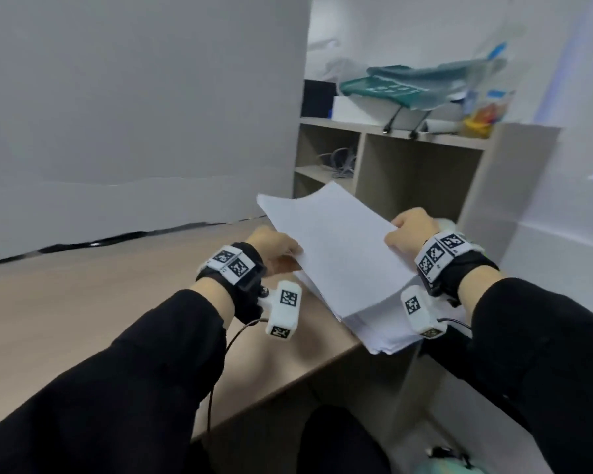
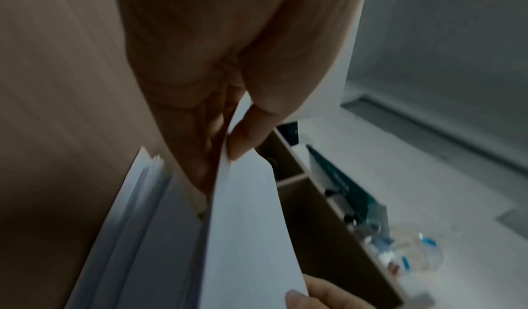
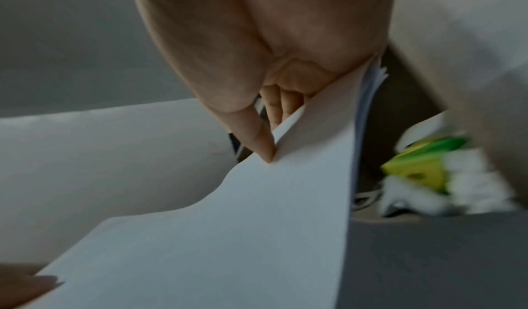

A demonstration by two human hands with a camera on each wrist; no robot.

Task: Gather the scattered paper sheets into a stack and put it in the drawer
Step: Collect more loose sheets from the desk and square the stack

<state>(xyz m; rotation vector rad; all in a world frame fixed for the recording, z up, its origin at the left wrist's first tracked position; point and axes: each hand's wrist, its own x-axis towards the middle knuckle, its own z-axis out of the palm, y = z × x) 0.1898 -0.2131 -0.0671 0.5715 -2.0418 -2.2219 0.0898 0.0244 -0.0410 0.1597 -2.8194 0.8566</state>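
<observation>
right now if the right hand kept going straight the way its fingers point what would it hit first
Probably the open shelf unit. The right hand grips the paper stack at its right edge, fingers aimed forward towards the cubbies just beyond. Depth is unclear, so the gap can't be judged.

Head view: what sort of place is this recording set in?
Probably an office workstation: a wood-look desk against a grey partition, an open shelf unit beside it, and both hands holding white paper sheets.

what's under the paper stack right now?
The paper stack, gripped by the left hand and right hand, has the desk corner under it. Contact can't be told; the covered surface is hidden.
</observation>
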